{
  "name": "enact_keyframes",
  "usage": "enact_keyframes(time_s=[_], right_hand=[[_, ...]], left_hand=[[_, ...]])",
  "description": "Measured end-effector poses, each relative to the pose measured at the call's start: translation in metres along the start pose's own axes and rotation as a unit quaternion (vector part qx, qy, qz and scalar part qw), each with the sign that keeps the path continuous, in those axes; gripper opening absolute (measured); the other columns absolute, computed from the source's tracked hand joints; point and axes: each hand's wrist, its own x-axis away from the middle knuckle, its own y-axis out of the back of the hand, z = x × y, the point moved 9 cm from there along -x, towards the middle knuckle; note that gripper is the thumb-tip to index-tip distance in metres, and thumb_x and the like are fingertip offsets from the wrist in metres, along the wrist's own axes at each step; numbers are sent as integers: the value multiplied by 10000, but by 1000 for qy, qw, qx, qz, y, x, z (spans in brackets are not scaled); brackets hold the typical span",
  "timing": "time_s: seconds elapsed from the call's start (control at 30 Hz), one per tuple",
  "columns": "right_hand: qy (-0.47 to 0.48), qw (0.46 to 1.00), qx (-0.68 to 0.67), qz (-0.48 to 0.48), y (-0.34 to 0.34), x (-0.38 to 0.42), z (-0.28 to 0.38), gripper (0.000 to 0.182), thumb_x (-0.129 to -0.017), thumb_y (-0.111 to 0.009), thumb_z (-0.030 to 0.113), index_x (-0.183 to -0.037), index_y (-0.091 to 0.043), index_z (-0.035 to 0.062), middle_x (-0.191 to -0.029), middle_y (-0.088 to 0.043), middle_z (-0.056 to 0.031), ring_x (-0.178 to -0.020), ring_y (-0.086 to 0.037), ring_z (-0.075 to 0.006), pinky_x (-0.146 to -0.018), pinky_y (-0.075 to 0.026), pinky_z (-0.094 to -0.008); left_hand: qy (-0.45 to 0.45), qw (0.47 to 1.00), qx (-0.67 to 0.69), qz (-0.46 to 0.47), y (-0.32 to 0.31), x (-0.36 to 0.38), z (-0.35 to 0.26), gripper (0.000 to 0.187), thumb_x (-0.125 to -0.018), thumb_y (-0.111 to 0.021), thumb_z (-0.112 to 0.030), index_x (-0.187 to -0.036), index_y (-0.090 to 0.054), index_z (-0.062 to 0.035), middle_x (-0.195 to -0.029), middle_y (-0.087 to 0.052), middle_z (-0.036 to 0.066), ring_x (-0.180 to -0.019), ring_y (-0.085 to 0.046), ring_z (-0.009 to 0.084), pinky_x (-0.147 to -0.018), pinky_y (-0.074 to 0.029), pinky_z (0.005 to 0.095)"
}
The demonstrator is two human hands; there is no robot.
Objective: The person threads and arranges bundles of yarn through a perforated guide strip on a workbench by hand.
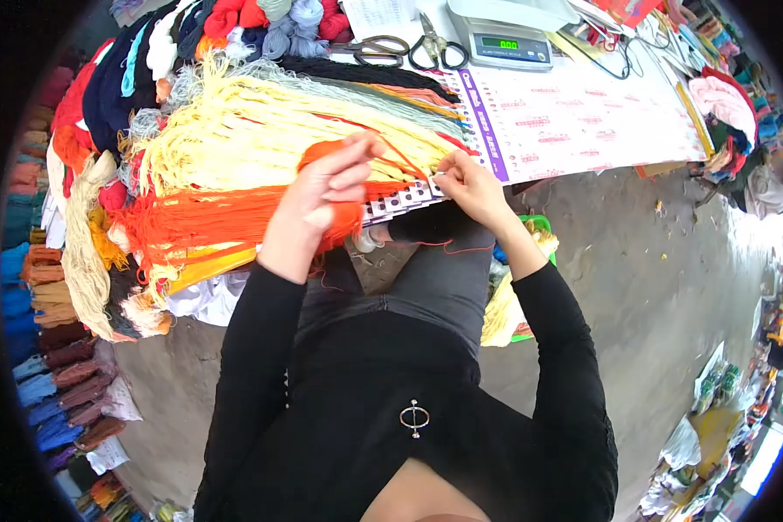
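My left hand (326,196) is raised over the yarn with its fingers curled, and a bundle of orange-red yarn (320,154) hangs at it, partly behind the palm. From there a red strand runs across to my right hand (471,187). The right thumb and fingertips are pinched at the edge of a white card strip with punched holes (398,202). Long yellow yarn (235,126) and orange-red yarn (217,222) lie side by side, their ends at the strip. What exactly the right fingertips hold is too small to see.
Scissors (370,50) and thread snips (435,48) lie by a digital scale (506,50) at the table's far side. A printed sheet (574,122) covers the right part. Yarn skeins (96,200) hang at left. A green basket (539,228) stands beside my legs.
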Motion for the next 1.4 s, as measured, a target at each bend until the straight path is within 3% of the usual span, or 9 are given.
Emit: enact_keyframes(time_s=[0.23,0.53,0.6,0.7,0.8,0.9,0.93,1.1,1.4], right_hand=[[-12,967,-242,79,-13,-1,-7,102,-898,-547,140,-925,-515,47,-702,-576,-8,-648,-564,-80,-598,-440,-219],[-32,995,81,55,-5,1,9,221,-928,-463,298,-913,-573,106,-711,-619,-17,-713,-603,-195,-649,-447,-306],[-16,996,75,44,-5,2,10,229,-923,-453,304,-890,-566,107,-712,-624,-19,-728,-609,-222,-649,-449,-332],[-2,998,53,23,-5,4,4,257,-908,-461,325,-851,-574,102,-723,-633,-27,-742,-622,-237,-655,-457,-336],[3,987,-123,-107,0,23,-1,174,-879,-560,217,-916,-603,52,-710,-628,-76,-692,-624,-166,-632,-472,-287],[90,980,-172,-50,-36,59,67,103,-877,-579,102,-915,-608,11,-746,-592,-17,-660,-548,-79,-587,-447,-221],[97,972,-212,17,-54,69,89,85,-869,-587,83,-909,-608,11,-794,-577,-26,-704,-554,-81,-581,-454,-223],[-14,894,-443,67,-84,87,102,68,-890,-567,74,-889,-554,7,-761,-539,-3,-639,-512,-65,-583,-414,-204],[-13,834,-546,70,-73,92,102,164,-935,-509,199,-915,-527,37,-820,-611,-46,-658,-562,-91,-607,-402,-193]], left_hand=[[30,883,-455,-113,18,-22,74,321,-933,-471,-389,-850,-581,-99,-534,-506,-3,-379,-420,69,-370,-321,197],[-258,943,-65,-202,67,160,-102,114,-884,-481,-76,-920,-573,-19,-995,-611,112,-384,-295,7,-283,-228,134],[-382,887,-127,-227,89,198,-158,222,-946,-454,-175,-1079,-571,-42,-1036,-618,84,-443,-356,-1,-333,-260,133],[-434,536,-462,-557,144,274,-212,408,-958,-441,-363,-1293,-493,-136,-991,-579,14,-492,-351,4,-384,-271,164],[-387,707,-370,-463,73,237,-147,470,-955,-382,-455,-1277,-509,-136,-1001,-554,-7,-552,-358,3,-451,-284,147],[-283,799,-478,-229,18,148,-48,401,-972,-385,-365,-1195,-562,-82,-1238,-495,63,-1153,-433,169,-1006,-304,314],[-266,721,-622,-149,-9,129,-22,383,-974,-385,-329,-1180,-577,-69,-1261,-483,69,-1159,-441,184,-1007,-310,318],[-97,941,-322,-44,-5,70,51,429,-987,-351,-317,-1273,-494,-31,-1203,-516,59,-835,-526,108,-672,-451,225],[-38,999,-36,-4,-6,70,46,546,-983,-279,-405,-1294,-429,17,-1267,-486,144,-1087,-527,220,-889,-465,346]])
